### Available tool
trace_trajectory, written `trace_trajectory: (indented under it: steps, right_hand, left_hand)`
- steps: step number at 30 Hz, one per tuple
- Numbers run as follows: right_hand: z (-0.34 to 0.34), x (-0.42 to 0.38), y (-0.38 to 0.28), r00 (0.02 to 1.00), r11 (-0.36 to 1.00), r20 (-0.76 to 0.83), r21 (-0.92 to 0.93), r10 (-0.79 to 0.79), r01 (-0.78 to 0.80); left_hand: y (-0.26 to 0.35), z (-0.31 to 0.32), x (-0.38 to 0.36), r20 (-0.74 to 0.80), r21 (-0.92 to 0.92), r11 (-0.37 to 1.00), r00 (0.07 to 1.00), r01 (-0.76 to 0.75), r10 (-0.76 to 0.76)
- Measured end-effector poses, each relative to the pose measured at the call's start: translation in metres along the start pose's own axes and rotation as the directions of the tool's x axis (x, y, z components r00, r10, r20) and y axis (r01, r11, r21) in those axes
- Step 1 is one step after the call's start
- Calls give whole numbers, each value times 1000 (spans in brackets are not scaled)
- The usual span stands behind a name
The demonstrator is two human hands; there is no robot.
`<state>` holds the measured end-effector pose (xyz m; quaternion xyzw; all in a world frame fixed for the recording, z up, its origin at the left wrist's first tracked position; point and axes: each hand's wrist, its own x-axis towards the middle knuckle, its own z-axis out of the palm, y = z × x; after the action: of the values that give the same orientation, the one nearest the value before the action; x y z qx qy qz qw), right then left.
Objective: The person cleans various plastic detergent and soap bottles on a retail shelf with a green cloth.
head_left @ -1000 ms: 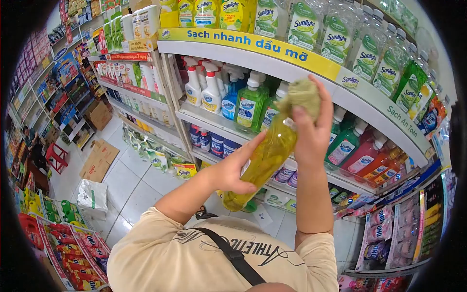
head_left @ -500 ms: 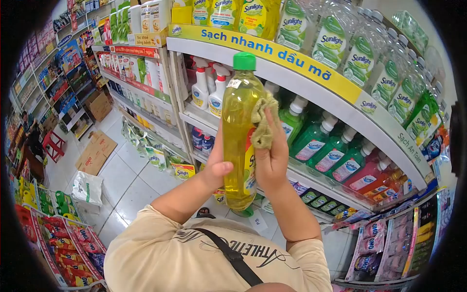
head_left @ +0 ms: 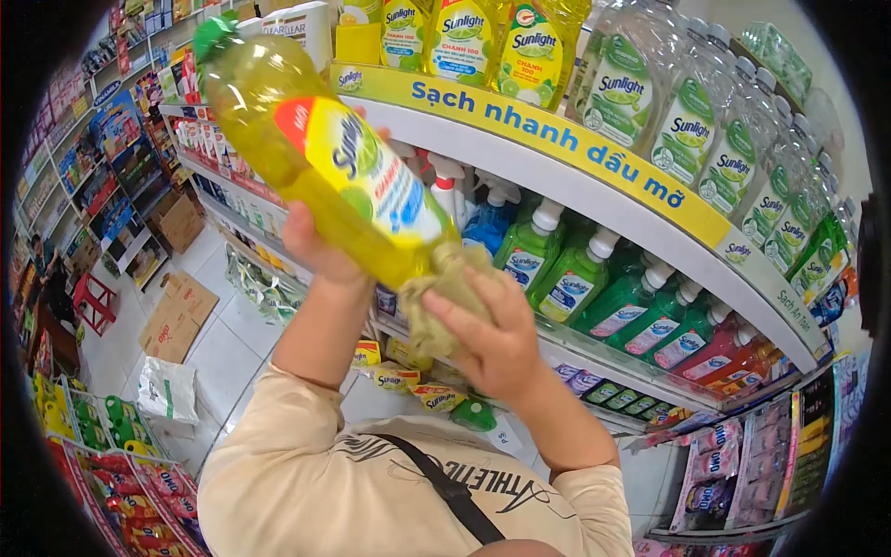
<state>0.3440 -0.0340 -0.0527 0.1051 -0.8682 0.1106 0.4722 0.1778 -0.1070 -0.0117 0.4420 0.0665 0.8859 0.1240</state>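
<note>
A large bottle of yellow dish soap [head_left: 269, 111] with a green cap is held up in front of me, tilted so its cap points to the upper left. Its Sunlight label faces me. My left hand [head_left: 320, 241] grips the bottle from behind, with part of the fingers hidden by it. In my right hand [head_left: 501, 339] is a yellow-green cloth [head_left: 441, 302], bunched and pressed against the base of the bottle.
A shelf [head_left: 575, 144] of Sunlight bottles stands ahead, with pump bottles [head_left: 575, 283] on the level below. A cardboard piece [head_left: 176, 316] and a white bag [head_left: 167, 390] lie on the tiled floor at left. Packet racks [head_left: 715, 464] stand at lower right.
The bottle has gone from upright to tilted, its cap swinging to the upper left and its label turning toward me. My right hand has moved the cloth from its side down to its base.
</note>
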Motion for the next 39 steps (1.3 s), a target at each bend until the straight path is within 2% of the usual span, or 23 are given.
trace_trajectory:
  steps: [3,5,6,7,9,10,11,13,16,17,18,19,20,22,24,26,28,29,32,33,34,37,39]
  right_hand:
    - [4,2,30,979,975,47,91,198,-202]
    - [7,1,44,947,940,-10,124,321,-317]
    - [12,1,48,900,853,-44,340,434,-395]
    - [17,1,51,837,719,-50,541,545,-436]
    - [21,12,46,730,364,49,843,681,-396]
    - [28,15,43,724,292,76,882,686,-370]
    - [36,18,39,719,220,103,914,687,-341]
    - [47,22,29,675,17,182,961,715,-276]
    - [51,22,13,609,124,114,934,785,-335]
    - [55,14,18,596,143,65,945,801,-295]
    - [56,16,17,592,273,-54,918,804,-287]
    - [55,19,16,587,399,-174,874,791,-278]
    - [55,20,15,577,517,-294,813,762,-269]
    - [55,20,21,587,727,-466,590,662,-352]
    - [61,28,25,620,854,-587,359,521,-377]
    - [64,30,24,789,927,-546,-59,281,-370]
    - [65,31,24,922,850,-382,-463,64,-252]
    - [70,31,26,919,893,-393,-409,15,-189]
    - [54,36,26,970,915,-237,-400,-45,-55]
    - [50,38,20,971,924,-241,-370,3,-95]
    - [50,36,20,962,936,-271,-325,43,-133]
    - [54,31,20,941,948,-307,-231,141,-217]
    - [54,25,21,947,939,-275,-248,166,-237]
  left_hand:
    - [-5,-20,50,-6,195,948,966,-253,259]
    - [-4,-48,83,231,-82,984,957,-159,174]
    - [-1,-51,94,352,-210,974,923,-82,153]
    - [-1,-50,101,338,-293,956,934,-14,117]
    - [-1,-29,93,206,-245,965,978,95,-43]
    - [-4,-18,85,135,-227,962,983,154,-126]
    - [-14,-18,81,273,-416,877,953,240,-131]
    - [-33,-34,60,375,-360,827,878,432,-296]
    - [-41,-29,56,433,-55,871,797,489,-420]
    - [-42,-28,57,438,51,869,772,491,-462]
    - [-42,-29,58,436,157,858,745,490,-505]
    - [-43,-35,68,469,246,911,781,332,-412]
    - [-36,-34,72,434,259,905,796,338,-421]
    - [-10,-20,81,361,290,887,817,360,-450]
    - [-10,-9,75,339,308,923,880,231,-333]
    - [-8,-9,73,305,297,944,922,145,-238]
    - [-8,-12,80,262,250,963,950,105,-171]
    - [-1,-13,83,251,212,972,955,105,-158]
    - [12,-11,98,125,237,969,991,-66,37]
    - [15,-10,110,133,293,931,974,-217,185]
    - [16,-11,125,149,347,866,933,-360,328]
    - [24,-21,163,492,166,742,707,-649,508]
    - [17,-18,194,432,386,546,669,-743,604]
